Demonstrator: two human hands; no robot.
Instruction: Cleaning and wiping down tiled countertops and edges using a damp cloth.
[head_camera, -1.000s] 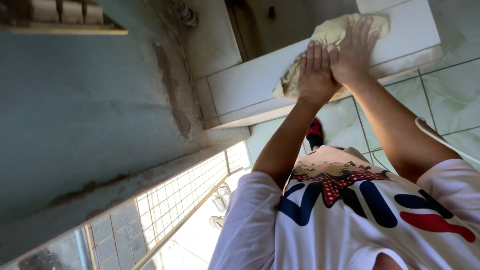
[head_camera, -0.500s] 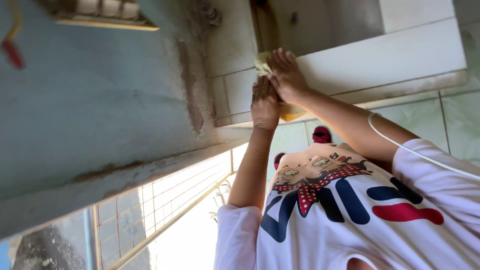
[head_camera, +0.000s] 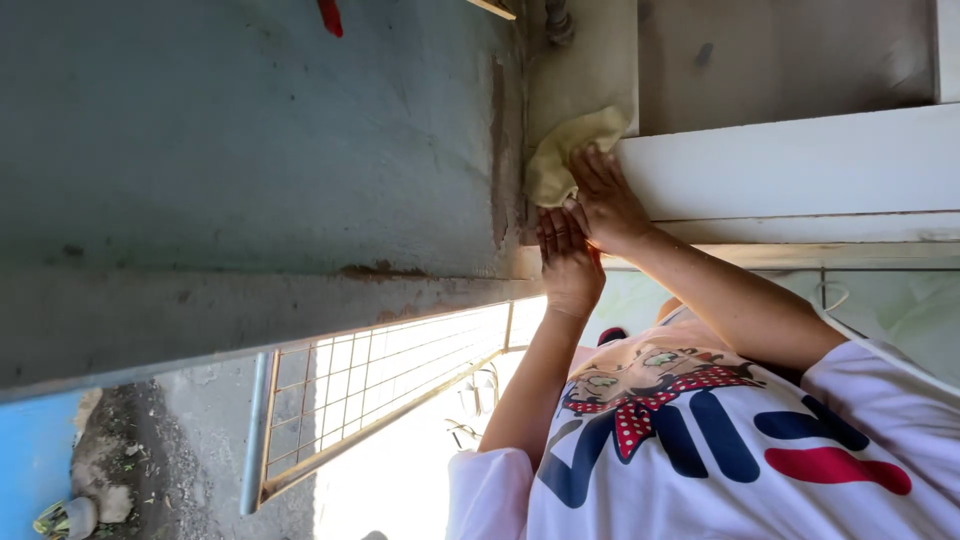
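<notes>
2 hands are stacked at the corner: right hand (head_camera: 605, 200) is laid flat on the yellow cloth (head_camera: 565, 158), fingers together, cloth bunched just past the fingertips against the white ledge (head_camera: 800, 165); left hand (head_camera: 568, 262) is pressed behind it, fingers straight

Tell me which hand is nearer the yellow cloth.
Right. The right hand lies flat on the yellow cloth, pressing it against the white ledge. The left hand sits just below, touching the right hand and short of the cloth.
</notes>
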